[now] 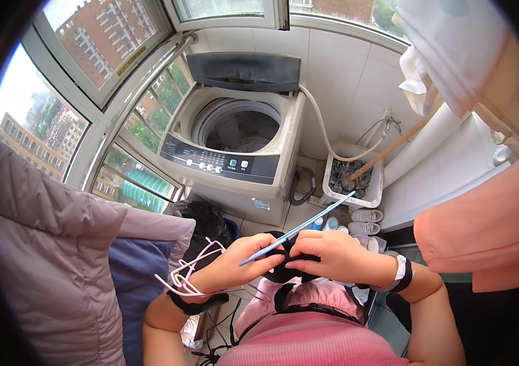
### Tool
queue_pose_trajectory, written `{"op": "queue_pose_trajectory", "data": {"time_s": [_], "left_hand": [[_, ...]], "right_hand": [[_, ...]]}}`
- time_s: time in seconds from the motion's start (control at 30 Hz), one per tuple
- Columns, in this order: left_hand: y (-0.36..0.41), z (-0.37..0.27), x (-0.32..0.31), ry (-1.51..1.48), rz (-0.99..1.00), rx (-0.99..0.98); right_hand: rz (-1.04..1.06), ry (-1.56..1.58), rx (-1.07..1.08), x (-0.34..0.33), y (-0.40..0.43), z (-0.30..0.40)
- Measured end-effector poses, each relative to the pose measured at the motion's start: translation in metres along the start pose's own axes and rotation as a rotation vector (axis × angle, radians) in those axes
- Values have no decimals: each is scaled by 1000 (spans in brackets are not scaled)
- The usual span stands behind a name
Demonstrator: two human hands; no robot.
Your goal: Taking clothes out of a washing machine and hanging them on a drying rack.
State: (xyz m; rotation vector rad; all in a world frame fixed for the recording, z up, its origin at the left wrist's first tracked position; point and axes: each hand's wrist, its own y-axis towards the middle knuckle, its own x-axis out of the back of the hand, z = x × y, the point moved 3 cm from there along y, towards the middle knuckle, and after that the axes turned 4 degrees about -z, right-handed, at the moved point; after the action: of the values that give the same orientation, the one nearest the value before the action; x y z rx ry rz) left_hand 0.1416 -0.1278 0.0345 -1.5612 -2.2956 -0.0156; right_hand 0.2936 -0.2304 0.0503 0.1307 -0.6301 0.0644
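My left hand point(252, 258) and my right hand point(330, 256) meet in front of my waist, both gripping a bunched black cloth point(282, 273). A thin blue rod point(305, 224), perhaps a clothes hanger seen edge-on, slants up to the right from my left thumb and fingers. Its far tip points towards a white bucket. Several pink and white wire hangers point(186, 279) dangle around my left wrist. The cloth's shape is mostly hidden by my fingers. Ahead stands a top-loading washing machine point(220, 171) with its lid point(243, 71) raised; items inside the drum point(245, 130) are hard to make out.
A white bucket point(378, 183) holds a mop point(355, 171), its wooden handle leaning right. Bottles point(317, 223) and white shoes point(365, 222) sit on the floor. A quilted cover point(53, 256) hangs at left, orange fabric point(484, 228) at right. A black plastic bag point(200, 222) stands near the washer.
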Motion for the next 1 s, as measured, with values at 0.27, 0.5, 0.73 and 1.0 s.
{"op": "queue_pose_trajectory", "data": {"time_s": [0.27,0.5,0.73,1.0], "left_hand": [[0,-10,1,-2,129,39],[4,-7,3,46,128,-75],[17,-6,4,-88,153,52],[7,-29,17,-172,64,204]], "right_hand": [[1,-102,-22,2,1,-6],[-37,-59,27,1,10,-10],[90,-14,-173,7,17,-10],[10,5,-46,11,18,-3]]}}
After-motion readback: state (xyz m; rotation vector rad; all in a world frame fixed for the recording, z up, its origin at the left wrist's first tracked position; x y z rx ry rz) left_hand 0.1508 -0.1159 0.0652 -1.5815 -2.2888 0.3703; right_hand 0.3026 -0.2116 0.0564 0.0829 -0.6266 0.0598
